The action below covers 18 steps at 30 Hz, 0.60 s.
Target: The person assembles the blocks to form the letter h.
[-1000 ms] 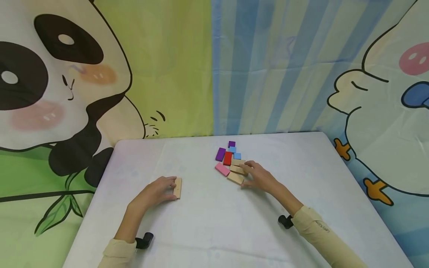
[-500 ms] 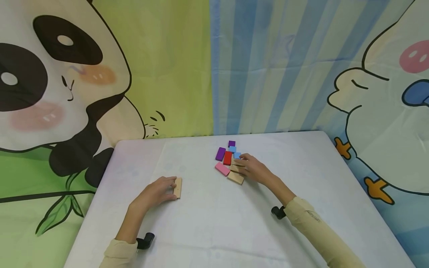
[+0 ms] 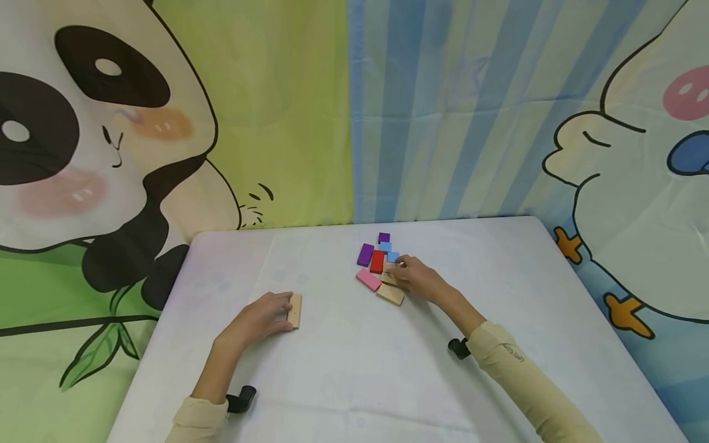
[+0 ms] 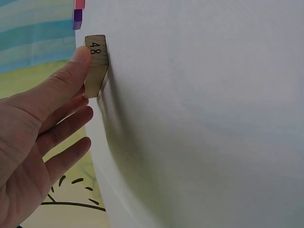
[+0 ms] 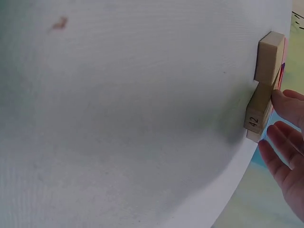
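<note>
The left hand [image 3: 259, 319] pinches a wooden block [image 3: 295, 311] by its two ends, thumb at the near end and a fingertip at the far end; the other fingers are loose and a little spread. This block lies on the left part of the table [image 3: 332, 369], well apart from the others, and one can read 48 on its end.

The right hand [image 3: 420, 280] reaches over a group of blocks. Its thumb and fingers are partly apart, and the thumb seems to touch the middle wooden block [image 5: 259, 107], marked 42. Whether the hand has hold of anything, I cannot tell. The nearest wooden block [image 3: 391, 294] lies at an angle just before this hand, while the farthest wooden block [image 5: 252, 136] is partly covered by the fingers.

To the left of these wooden pieces lies a pink block [image 3: 368, 279], and behind it a red block [image 3: 377, 261], with a larger purple block [image 3: 365, 255] beside it. Two small blue blocks [image 3: 393, 256] and a small purple block [image 3: 384, 237] come farther back.

Both arms wear beige sleeves [image 3: 532, 381], with a black device [image 3: 242, 400] at each wrist. Behind the white table hangs a printed backdrop [image 3: 282, 111], showing a panda on the left, blue stripes, and a pale cartoon animal on the right.
</note>
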Motion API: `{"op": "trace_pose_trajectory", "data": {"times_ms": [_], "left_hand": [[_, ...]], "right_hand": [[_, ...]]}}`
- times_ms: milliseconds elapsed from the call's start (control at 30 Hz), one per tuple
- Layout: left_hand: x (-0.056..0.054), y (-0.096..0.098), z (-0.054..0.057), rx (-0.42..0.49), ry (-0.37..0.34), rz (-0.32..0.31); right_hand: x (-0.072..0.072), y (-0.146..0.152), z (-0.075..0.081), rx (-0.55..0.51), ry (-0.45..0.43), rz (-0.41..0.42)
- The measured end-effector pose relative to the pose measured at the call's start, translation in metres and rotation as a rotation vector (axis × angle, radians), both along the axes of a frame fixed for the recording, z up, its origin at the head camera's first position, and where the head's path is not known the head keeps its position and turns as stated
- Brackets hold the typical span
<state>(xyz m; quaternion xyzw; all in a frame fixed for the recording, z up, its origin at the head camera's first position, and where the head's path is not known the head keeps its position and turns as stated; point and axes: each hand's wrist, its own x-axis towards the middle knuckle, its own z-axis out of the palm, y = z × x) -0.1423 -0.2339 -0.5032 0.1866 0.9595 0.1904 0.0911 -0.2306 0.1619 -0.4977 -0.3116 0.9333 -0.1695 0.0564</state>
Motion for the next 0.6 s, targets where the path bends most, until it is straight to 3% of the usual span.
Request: {"op": "trace_pose_trajectory", "data": {"times_ms": [267,500,600], "left_hand": [[0.0006,-0.0008,-0.0006,-0.001,0.011,-0.007],[0.0019,-0.0009,0.0015,0.01,0.015,-0.005],[0.0019,-0.0002,0.0016,0.003,0.012,-0.005]], "right_hand": [[-0.0001,0.0018,-0.0066,-0.09,-0.008,0.053],[0.0007,0.0018,-0.007,-0.082,0.003,0.073],[0.0017,0.002,-0.006,-0.061,0.024,0.123]]}}
